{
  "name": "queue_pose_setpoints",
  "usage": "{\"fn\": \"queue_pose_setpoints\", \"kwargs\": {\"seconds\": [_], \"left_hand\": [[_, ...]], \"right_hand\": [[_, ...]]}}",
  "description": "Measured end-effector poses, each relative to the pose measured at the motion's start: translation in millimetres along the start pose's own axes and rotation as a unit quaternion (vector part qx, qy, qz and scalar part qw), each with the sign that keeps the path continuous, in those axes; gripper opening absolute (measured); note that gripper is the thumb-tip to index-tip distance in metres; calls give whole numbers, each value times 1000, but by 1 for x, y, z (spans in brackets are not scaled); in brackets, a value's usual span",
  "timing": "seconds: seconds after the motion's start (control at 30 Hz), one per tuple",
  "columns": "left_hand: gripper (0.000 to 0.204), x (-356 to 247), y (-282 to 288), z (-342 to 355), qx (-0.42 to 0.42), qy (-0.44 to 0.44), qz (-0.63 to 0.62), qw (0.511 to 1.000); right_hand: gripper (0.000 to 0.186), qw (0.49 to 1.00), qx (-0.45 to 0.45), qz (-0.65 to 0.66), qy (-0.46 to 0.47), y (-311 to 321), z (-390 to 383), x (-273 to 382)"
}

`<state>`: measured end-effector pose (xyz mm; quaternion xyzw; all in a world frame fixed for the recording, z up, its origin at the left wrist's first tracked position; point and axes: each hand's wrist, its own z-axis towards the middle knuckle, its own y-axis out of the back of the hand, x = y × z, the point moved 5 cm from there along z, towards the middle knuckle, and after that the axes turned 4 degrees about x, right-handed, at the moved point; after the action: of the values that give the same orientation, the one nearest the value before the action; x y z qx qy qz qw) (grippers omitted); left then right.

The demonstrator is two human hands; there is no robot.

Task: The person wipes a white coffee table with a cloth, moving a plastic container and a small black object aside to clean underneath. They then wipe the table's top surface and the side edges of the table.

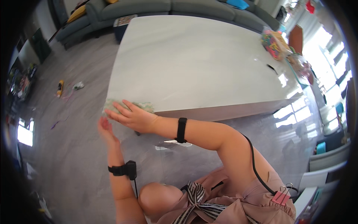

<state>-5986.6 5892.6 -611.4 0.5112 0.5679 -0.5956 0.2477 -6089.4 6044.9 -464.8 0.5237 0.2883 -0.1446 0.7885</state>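
Lying under the parted fingers of the right hand (pixel 133 118), a pale green cloth (pixel 146 107) was pressed onto the table (pixel 179 67). Whether the blurred left hand's (pixel 108 133) fingers, just nearer, were together could not be told. Far rightward beyond them, multicoloured pieces (pixel 272 47) were held in a clear bag (pixel 266 31).

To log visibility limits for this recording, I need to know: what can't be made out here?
In the head view:
1. Underside of the pale green patterned cloth: hidden by the cloth itself; the right hand covers part of its top.
2. Fingers of the left hand: blurred; contact unclear.
3. Small, thin black object: too small to identify.
4. Long grey sofa: cut off by the upper edge.
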Motion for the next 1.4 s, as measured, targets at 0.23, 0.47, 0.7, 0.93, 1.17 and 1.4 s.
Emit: {"fn": "queue_pose_setpoints", "kwargs": {"seconds": [0.23,0.47,0.7,0.93,1.17,1.4], "left_hand": [[45,-96,-42,-54,-12,-345,253,904],[36,-114,-149,-124,119,-588,306,739],[39,-103,-203,-141,189,-555,259,768],[37,-81,-226,-159,171,-559,278,762],[32,-74,-231,-154,149,-542,343,752],[31,-67,-236,-156,162,-536,345,753]], "right_hand": [[69,975,34,155,-152,31,-217,-88],[45,849,144,52,-505,88,-458,-171],[55,917,-34,263,-297,34,-163,-74],[50,918,133,291,-235,-46,-123,-152],[48,771,260,130,-567,-53,-439,-289],[42,652,231,-97,-716,41,-647,-242]]}}
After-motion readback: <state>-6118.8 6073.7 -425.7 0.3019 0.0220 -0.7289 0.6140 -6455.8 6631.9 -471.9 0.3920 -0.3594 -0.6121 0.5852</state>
